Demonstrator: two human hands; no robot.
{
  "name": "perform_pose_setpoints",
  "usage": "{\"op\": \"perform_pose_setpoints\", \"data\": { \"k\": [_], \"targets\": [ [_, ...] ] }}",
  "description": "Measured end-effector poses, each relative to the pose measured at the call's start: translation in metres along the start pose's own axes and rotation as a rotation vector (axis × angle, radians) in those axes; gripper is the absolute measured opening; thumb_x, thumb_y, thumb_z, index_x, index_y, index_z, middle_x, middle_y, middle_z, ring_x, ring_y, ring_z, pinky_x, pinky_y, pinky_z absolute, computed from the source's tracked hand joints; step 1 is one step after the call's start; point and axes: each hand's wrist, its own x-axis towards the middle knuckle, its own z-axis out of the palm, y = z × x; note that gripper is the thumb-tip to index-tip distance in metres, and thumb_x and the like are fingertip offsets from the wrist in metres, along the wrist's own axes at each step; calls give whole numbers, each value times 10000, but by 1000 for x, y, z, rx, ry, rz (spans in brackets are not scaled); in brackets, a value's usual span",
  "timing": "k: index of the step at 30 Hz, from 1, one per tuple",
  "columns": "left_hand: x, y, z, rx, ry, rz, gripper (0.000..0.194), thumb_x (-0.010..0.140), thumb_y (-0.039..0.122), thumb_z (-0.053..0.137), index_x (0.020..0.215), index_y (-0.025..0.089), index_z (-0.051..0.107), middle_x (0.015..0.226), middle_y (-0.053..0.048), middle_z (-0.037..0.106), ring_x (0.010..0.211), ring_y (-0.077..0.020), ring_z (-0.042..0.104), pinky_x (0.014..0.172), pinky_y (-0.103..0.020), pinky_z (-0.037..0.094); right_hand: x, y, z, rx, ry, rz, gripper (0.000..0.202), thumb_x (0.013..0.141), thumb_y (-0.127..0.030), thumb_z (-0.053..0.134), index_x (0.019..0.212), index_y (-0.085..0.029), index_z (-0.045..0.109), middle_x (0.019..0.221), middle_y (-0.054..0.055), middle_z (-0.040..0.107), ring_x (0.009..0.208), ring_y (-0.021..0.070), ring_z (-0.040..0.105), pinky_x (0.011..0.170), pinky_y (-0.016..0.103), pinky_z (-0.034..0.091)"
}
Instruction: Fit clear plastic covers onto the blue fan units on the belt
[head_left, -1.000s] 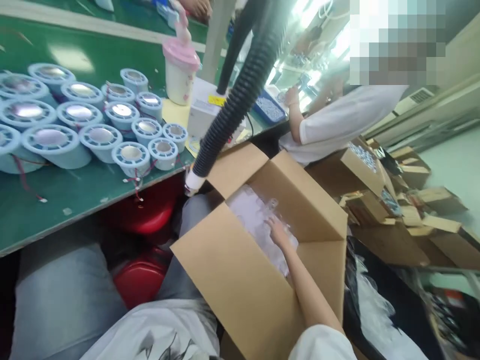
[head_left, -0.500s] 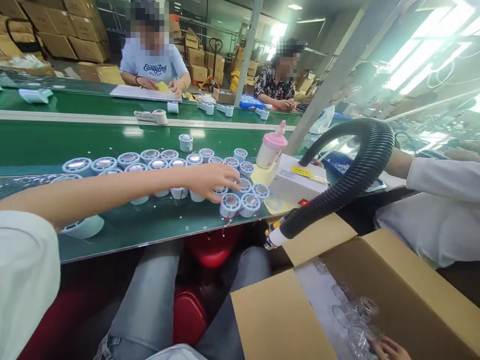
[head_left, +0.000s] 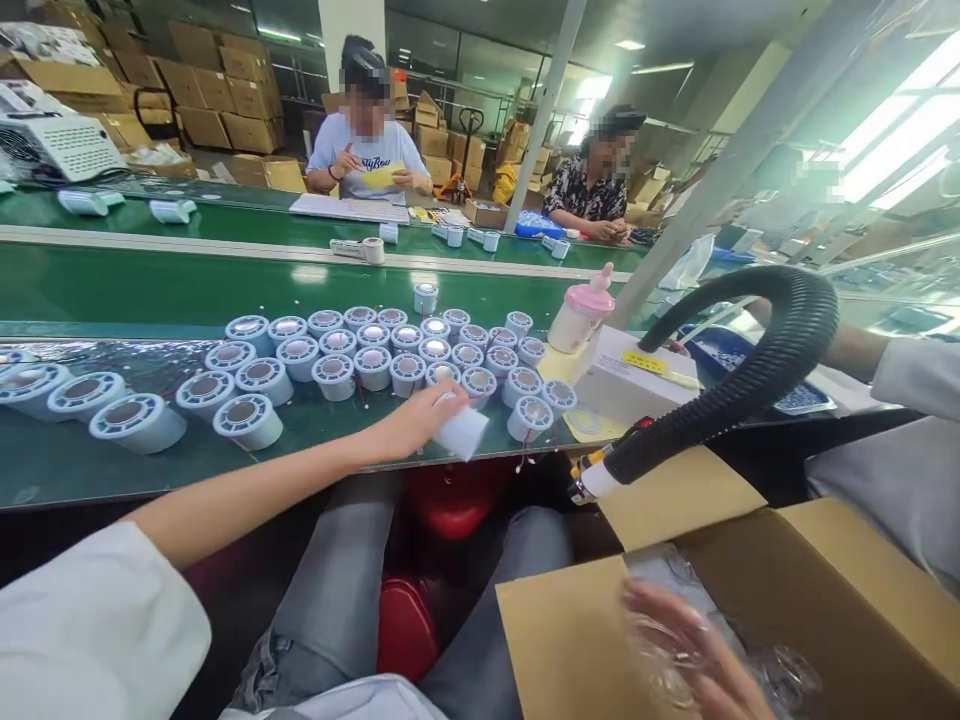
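Note:
My left hand (head_left: 420, 420) grips a white cylindrical housing (head_left: 463, 432), tilted on its side at the table's near edge. Many like it stand upright on the green table, such as one housing (head_left: 249, 420) with a slotted rim and a round metallic centre; thin red wires trail from some. Over the open cardboard box (head_left: 570, 630) is my right hand (head_left: 694, 640), smeared by motion, with a clear plastic piece (head_left: 667, 665) at its fingers. More clear plastic pieces (head_left: 784, 675) lie inside the box.
A black ribbed hose (head_left: 720, 390) arcs from a white machine (head_left: 630, 372) down towards the box. Beside the machine stands a pink-topped bottle (head_left: 581, 315). Two people sit across the green belt (head_left: 187, 285); another person's sleeve (head_left: 919, 370) is at right.
My left hand has drawn back from the group towards me, lifting and tipping a housing. My right hand has risen out of the box with a clear plastic piece. The camera view has shifted.

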Motion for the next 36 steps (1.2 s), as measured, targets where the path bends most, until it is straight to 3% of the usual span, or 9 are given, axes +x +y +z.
{"op": "perform_pose_setpoints", "data": {
  "k": [2,5,8,13,17,23,27,31,36],
  "targets": [
    [-24,-9,15,-161,-119,-169,464,896,520,244,931,142,511,702,-39,563,588,-163,571,472,-254,455,13,-42,43,-275,-137,-249,458,855,-368,534,1311,-323,516,1235,113,609,1088,296,618,798,397,575],
    [-51,-16,36,-312,-391,-341,420,846,509,360,903,134,540,694,-27,564,495,-129,535,388,-215,399,32,-86,94,-661,-20,-545,473,833,-267,595,1300,-319,538,1195,122,595,1024,294,609,785,414,561],
    [-66,-13,45,-241,-534,-326,319,840,429,469,928,150,597,771,-19,579,573,-113,529,493,-226,452,45,-100,116,-819,25,-530,424,810,-217,615,1232,-260,601,1238,161,546,991,319,569,764,462,544],
    [-75,-6,45,185,-308,98,181,863,267,526,956,166,643,972,-47,600,906,-163,561,842,-290,436,49,-98,116,-590,-170,-317,149,725,-136,685,857,-203,678,1225,135,540,1035,299,559,797,420,533],
    [-79,-17,50,179,-222,186,415,743,351,712,1109,188,602,1028,-54,589,944,-185,559,841,-305,445,48,-105,113,-195,-254,-130,88,798,-240,647,725,-195,627,1101,94,581,996,219,596,833,348,514],
    [-85,-48,58,158,-184,284,606,591,436,813,1134,228,643,1079,-80,448,1050,-230,501,934,-394,449,47,-107,115,13,-140,36,210,795,-208,595,590,-180,630,948,82,626,823,173,623,687,280,511],
    [-88,-56,60,140,-240,257,660,606,406,813,1204,231,595,1259,-131,442,1199,-285,461,1022,-453,396,48,-100,116,137,-126,170,186,717,-219,633,535,-182,645,902,84,663,773,180,642,555,247,496],
    [-89,-52,60,14,-349,157,700,673,336,776,1305,231,494,1277,-119,555,1172,-259,529,1016,-429,412,51,-94,115,238,-111,263,193,706,-245,668,520,-198,665,886,78,694,860,210,663,666,292,542],
    [-93,-50,61,-392,-394,-130,612,724,256,734,1276,218,473,1311,-106,527,1131,-222,560,932,-372,487,45,-85,113,239,-183,49,72,738,-264,708,789,-225,741,1146,98,668,1055,259,638,862,394,548]
  ]
}}
